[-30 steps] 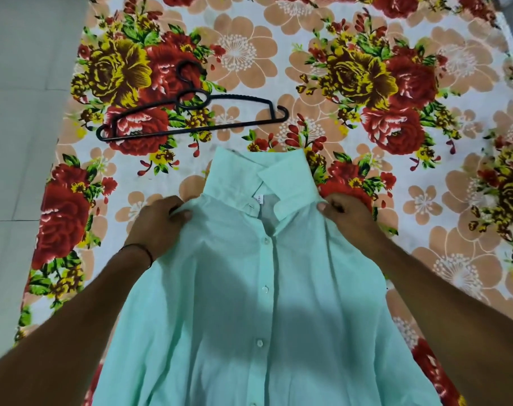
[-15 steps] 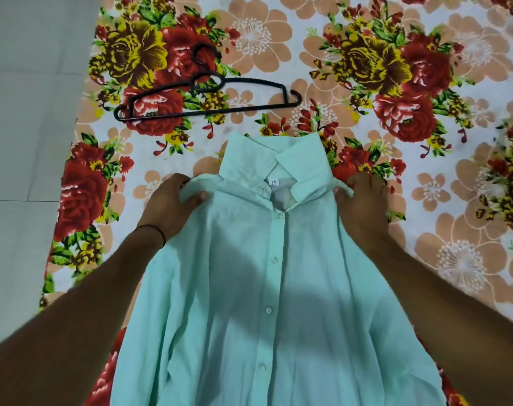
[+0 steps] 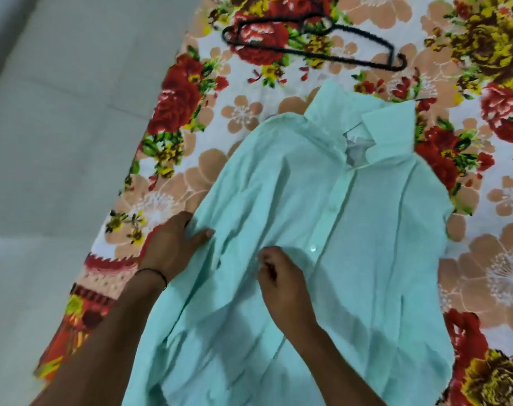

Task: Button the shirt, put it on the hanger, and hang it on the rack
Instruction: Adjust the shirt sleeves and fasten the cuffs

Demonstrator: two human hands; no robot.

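Note:
A mint-green shirt (image 3: pixel 366 230) lies front up on the floral bedsheet (image 3: pixel 226 118), collar toward the top right, with its button placket closed down the middle. My left hand (image 3: pixel 173 247) rests on the shirt's left side edge, fingers fairly straight and thumb lying over the fabric. My right hand (image 3: pixel 281 279) sits on the shirt front just left of the placket with its fingers curled; blur hides whether it pinches cloth. A black plastic hanger (image 3: pixel 313 45) lies on the sheet beyond the collar, apart from both hands.
The bedsheet's left edge runs diagonally beside a pale tiled floor (image 3: pixel 59 142). No rack is in view. The shirt's lower part runs out of the bottom of the frame.
Both hands have left the shirt's shoulders and moved down to its left side and front. The view has swung, so the shirt and hanger now sit further right and tilted.

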